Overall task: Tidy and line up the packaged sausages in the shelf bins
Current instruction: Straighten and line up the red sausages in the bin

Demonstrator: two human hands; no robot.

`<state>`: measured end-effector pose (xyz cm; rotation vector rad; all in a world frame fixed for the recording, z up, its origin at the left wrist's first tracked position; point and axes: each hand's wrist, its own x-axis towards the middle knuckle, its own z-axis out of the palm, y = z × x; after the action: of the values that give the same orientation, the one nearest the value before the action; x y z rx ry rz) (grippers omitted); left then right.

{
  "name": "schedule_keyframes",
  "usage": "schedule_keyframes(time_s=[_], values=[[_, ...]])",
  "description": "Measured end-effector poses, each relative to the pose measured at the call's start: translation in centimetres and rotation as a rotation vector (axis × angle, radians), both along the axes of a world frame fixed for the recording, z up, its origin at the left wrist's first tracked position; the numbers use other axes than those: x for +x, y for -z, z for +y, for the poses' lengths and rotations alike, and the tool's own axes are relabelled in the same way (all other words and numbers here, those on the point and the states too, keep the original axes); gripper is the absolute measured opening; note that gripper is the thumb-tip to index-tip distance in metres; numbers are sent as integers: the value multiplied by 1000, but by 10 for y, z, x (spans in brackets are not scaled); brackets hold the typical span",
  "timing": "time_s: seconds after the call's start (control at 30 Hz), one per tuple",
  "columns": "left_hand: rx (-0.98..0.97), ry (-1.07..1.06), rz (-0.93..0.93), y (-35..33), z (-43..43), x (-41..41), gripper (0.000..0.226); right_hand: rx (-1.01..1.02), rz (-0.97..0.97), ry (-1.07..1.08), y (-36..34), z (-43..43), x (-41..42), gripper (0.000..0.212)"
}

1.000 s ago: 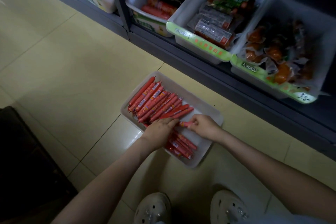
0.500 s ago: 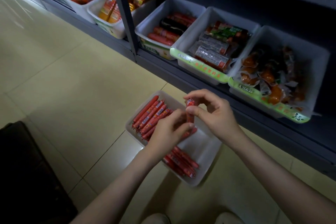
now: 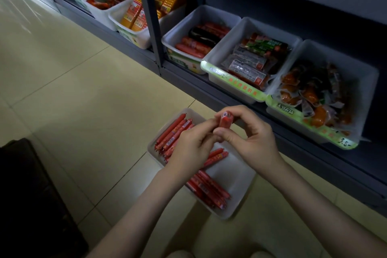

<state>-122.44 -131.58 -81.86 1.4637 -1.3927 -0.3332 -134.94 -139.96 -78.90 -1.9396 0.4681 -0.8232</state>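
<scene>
A white bin [image 3: 236, 176] sits on the tiled floor below the shelf. Inside it, thin red packaged sausages lie in a row at the far end [image 3: 171, 132] and in a second bunch at the near end [image 3: 207, 190]. Two more [image 3: 215, 156] lie slanted in the middle. Above the bin, my right hand [image 3: 249, 138] pinches one red sausage [image 3: 225, 121] held end-on toward me. My left hand [image 3: 192, 148] has its fingertips on the same sausage from the left.
The bottom shelf holds white bins: thick red sausages [image 3: 196, 46], flat labelled sausage packs [image 3: 249, 65], orange vacuum-packed snacks [image 3: 310, 98], and yellow-orange packs [image 3: 136, 16] farther left. A grey upright post [image 3: 150, 19] divides the shelf. A dark object [image 3: 31, 195] stands at the left.
Both hands rose from the floor bin with one sausage, now held upright between them above it. The view has tilted up and shows more of the shelf.
</scene>
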Motion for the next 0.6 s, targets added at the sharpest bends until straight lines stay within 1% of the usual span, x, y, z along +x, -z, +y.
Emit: schedule_keyframes(time_s=[0.07, 0.13, 0.17, 0.27, 0.33, 0.4, 0.5, 0.53, 0.6], values=[[24, 20, 52, -4, 0, 1, 11, -14, 28, 13, 2, -4, 0, 28], [57, 63, 204, -6, 0, 1, 16, -38, 67, -5, 4, -8, 1, 31], [74, 97, 345, -8, 1, 1, 17, -39, 86, -21, 6, -9, 2, 32], [111, 196, 916, -15, 2, -3, 17, 6, 127, -86, 11, -10, 3, 36], [130, 165, 1202, -18, 0, -3, 19, 1, 163, -135, 13, -10, 2, 44], [131, 145, 1427, -22, -3, -2, 21, -23, 190, -160, 16, -10, 1, 50], [175, 106, 1787, -27, -6, -3, 22, -128, 186, -86, 21, -7, 1, 48], [188, 95, 1876, -27, -7, -5, 22, -176, 182, -45, 23, -6, 2, 46], [227, 79, 1955, -26, -8, -7, 22, -259, 160, 27, 25, -4, 1, 43]])
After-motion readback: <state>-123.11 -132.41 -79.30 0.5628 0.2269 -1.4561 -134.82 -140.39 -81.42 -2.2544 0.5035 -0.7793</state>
